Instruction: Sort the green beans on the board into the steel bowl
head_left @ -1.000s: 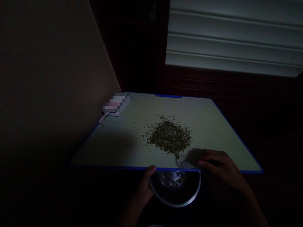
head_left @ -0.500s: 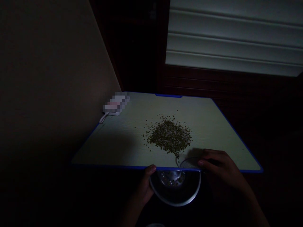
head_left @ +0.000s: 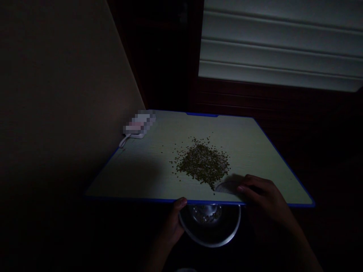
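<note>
"Blue-edged desk (head_left: 241, 139), heap of small greenish seeds (head_left: 202, 162) about mid-top, bit towards me. What's your worry?"

"Mostly spills, tbh. My right hand (head_left: 268, 196) is at 5 o'clock, fingers pinching a thin clear piece (head_left: 227, 187) just beside the heap's near tip. If that piece skidded or flexed, I reckon seeds would scatter sideways and miss the metal bowl (head_left: 215, 246) at 6, below the near edge."

"And the left?"

"Left hand (head_left: 171, 226) is between 6 and 7, against the bowl's rim, thumb over the blue edge. Can't tell how its other fingers sit, they're tucked out of sight. If the bowl tipped or drifted off the edge, the seeds lying in it could go too."

"Anything in the way?"

"Pale strapped gadget (head_left: 141, 126) at 10, blurred out, well apart from the heap. Wall (head_left: 85, 83) off at 9, slatted panel (head_left: 278, 49) beyond 1. The desk edge hides the bowl's far side, and it's so dark I'd probably miss stray seeds."
</note>
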`<state>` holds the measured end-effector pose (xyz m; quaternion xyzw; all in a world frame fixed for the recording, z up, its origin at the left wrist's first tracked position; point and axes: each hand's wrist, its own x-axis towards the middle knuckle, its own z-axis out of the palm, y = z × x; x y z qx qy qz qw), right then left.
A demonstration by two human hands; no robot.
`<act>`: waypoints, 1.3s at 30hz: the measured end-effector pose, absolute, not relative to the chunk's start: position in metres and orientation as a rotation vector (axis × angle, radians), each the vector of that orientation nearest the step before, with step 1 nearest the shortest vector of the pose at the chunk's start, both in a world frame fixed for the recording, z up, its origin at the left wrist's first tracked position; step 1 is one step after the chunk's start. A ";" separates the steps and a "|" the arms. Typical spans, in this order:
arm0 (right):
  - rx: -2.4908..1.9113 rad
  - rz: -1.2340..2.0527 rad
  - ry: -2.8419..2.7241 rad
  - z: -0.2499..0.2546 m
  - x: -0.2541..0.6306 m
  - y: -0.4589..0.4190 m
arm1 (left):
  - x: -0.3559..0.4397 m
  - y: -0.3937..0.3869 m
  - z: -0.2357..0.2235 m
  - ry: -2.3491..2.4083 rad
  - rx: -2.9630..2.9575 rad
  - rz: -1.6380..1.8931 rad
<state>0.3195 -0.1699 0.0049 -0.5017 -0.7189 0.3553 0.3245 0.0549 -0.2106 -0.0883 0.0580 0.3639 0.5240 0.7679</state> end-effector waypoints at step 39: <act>-1.124 0.972 -2.056 0.006 0.320 -0.168 | 0.054 -0.211 -0.091 0.848 0.073 1.133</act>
